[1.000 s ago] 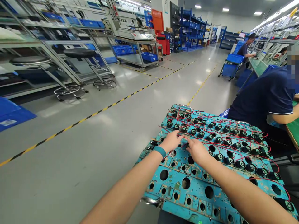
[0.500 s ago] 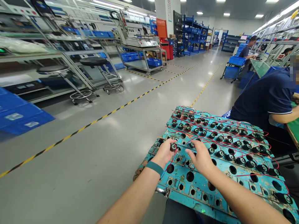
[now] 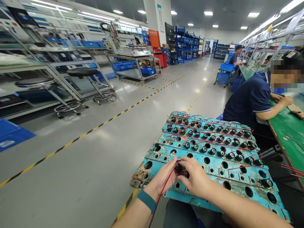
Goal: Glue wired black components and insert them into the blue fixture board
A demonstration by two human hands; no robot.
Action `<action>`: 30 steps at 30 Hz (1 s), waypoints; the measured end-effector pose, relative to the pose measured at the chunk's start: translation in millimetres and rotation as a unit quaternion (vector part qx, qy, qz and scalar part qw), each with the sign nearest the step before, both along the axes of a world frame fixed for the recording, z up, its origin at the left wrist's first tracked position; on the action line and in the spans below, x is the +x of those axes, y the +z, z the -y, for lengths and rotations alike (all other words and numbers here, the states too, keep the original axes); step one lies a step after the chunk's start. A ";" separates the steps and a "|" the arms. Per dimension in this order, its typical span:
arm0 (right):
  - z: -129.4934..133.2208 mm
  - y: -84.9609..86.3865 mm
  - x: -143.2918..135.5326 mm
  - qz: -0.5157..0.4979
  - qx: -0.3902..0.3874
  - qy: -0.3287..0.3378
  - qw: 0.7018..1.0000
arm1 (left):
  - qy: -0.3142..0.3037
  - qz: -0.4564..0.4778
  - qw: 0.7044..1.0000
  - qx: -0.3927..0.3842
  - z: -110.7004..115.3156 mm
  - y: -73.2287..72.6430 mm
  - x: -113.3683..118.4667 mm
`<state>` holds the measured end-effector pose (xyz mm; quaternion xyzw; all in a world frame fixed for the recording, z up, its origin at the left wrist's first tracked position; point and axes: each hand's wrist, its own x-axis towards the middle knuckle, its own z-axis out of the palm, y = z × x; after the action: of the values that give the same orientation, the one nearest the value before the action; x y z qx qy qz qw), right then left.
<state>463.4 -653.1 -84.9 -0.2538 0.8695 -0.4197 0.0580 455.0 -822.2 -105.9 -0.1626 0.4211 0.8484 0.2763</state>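
A red wire (image 3: 164, 187) crosses the left wrist, over a green band (image 3: 147, 201), and leads up to a small black cap (image 3: 179, 167) held between the bare hands, above the near part of a blue board (image 3: 215, 162). The left hand (image 3: 166, 177) is clasped about the cap, and the right hand (image 3: 197, 179) curls over it from the other side, though I cannot tell whether its fingers pinch the piece or merely steady it. Cupping it from both sides probably stops it turning, and the wire seems laid over the wrist to stay clear of the fingertips. Just beyond the grip the board shows bare round holes; farther out, other black caps (image 3: 213, 151) with red wires sit in rows, likely spaced so that each has its own seat. The board's left edge lies near the grip, with open floor (image 3: 106, 171) past it, so the left elbow seems to have ample room. Right of the grip the board runs on, and past its edge come a green table (image 3: 289, 139) and a seated co-worker (image 3: 249, 95), leaving less room there. Well left of the grip stand stools (image 3: 82, 72); beyond them a trolley (image 3: 130, 74), and farther still blue shelves (image 3: 190, 41)
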 end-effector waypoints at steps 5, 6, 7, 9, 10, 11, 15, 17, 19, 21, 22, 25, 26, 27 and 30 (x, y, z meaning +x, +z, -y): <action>-2.2 -10.4 -0.8 0.007 0.059 -0.023 0.998 | -0.066 0.042 0.997 0.028 -17.7 7.6 26.2; -4.5 -11.5 -1.9 0.011 0.067 -0.028 0.997 | -0.084 0.058 0.994 0.025 -13.8 12.2 30.9; -7.4 -12.2 -2.9 0.016 0.074 -0.028 0.997 | -0.104 0.070 0.992 0.009 -7.5 17.5 34.9; -14.4 -12.6 -3.6 0.023 0.085 -0.013 0.996 | -0.154 0.048 0.984 -0.082 10.1 29.2 38.7; -18.0 -12.4 -2.7 0.026 0.089 0.003 0.996 | -0.178 0.006 0.971 -0.157 20.1 34.7 37.5; -21.4 -12.2 -0.9 0.027 0.091 0.021 0.995 | -0.194 -0.048 0.951 -0.236 30.0 39.6 33.6; -27.1 -10.6 12.8 0.028 0.090 0.098 0.991 | -0.167 -0.215 0.868 -0.414 57.3 47.9 -5.3; -22.7 -10.6 16.3 0.025 0.085 0.118 0.989 | -0.136 -0.259 0.843 -0.452 59.7 43.9 -32.6; -12.3 -12.1 11.0 0.019 0.085 0.117 0.989 | -0.110 -0.297 0.811 -0.491 55.5 34.7 -59.9; 2.5 -15.4 -5.2 0.011 0.094 0.097 0.991 | -0.091 -0.325 0.779 -0.528 48.7 21.5 -85.9; 10.6 -17.6 -16.9 0.006 0.103 0.084 0.991 | -0.085 -0.338 0.763 -0.545 45.9 13.8 -98.5; 31.3 -25.7 -59.4 -0.014 0.142 0.053 0.988 | -0.067 -0.368 0.711 -0.595 45.2 -10.2 -133.5; 35.9 -28.6 -73.9 -0.021 0.156 0.048 0.986 | -0.063 -0.376 0.695 -0.610 47.9 -17.9 -143.2; 39.4 -31.6 -87.5 -0.029 0.170 0.045 0.984 | -0.061 -0.383 0.680 -0.622 51.7 -25.4 -151.3; 44.9 -40.6 -120.6 -0.052 0.206 0.060 0.975 | -0.061 -0.409 0.641 -0.646 65.5 -44.9 -162.6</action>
<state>342.8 -698.0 -125.5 -0.3091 0.9225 -0.2134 0.0891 292.3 -887.7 -150.8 0.0900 0.9413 0.3216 -0.0485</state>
